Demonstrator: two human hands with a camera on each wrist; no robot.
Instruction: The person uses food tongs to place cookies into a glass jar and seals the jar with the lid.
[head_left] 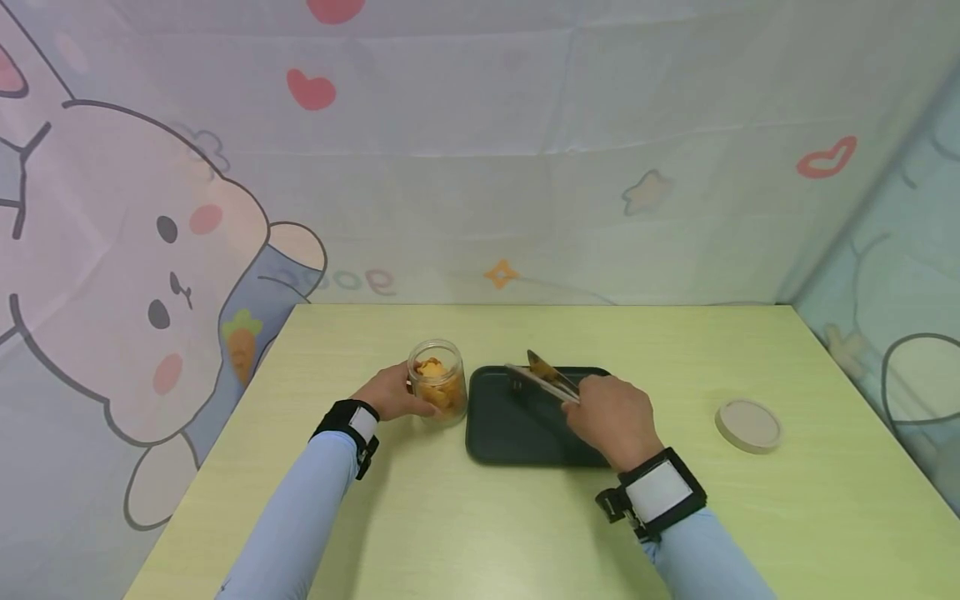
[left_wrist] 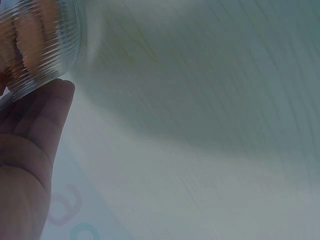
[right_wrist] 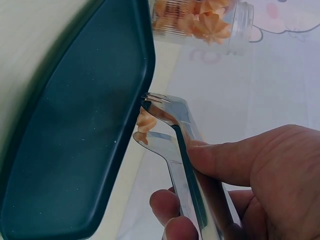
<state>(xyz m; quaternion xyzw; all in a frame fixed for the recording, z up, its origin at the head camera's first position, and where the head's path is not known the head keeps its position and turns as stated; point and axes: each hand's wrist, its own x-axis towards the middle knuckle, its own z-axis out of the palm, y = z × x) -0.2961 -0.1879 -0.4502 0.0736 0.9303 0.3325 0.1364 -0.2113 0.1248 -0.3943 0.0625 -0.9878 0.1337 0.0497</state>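
Observation:
A glass jar of orange-yellow, piped-looking cookies stands left of the dark green tray. My left hand grips the jar from its left side, thumb in front and fingers behind; the left wrist view shows the fingers against its ribbed glass. In my right hand are metal tongs, pinched between thumb and fingers over the tray's far part. One tong tip is fork-shaped, and a small cookie sits between the tips.
A round beige lid lies on the pale yellow table, right of the tray. Behind the table hangs a printed cloth with a rabbit and hearts, and another cloth borders the right side.

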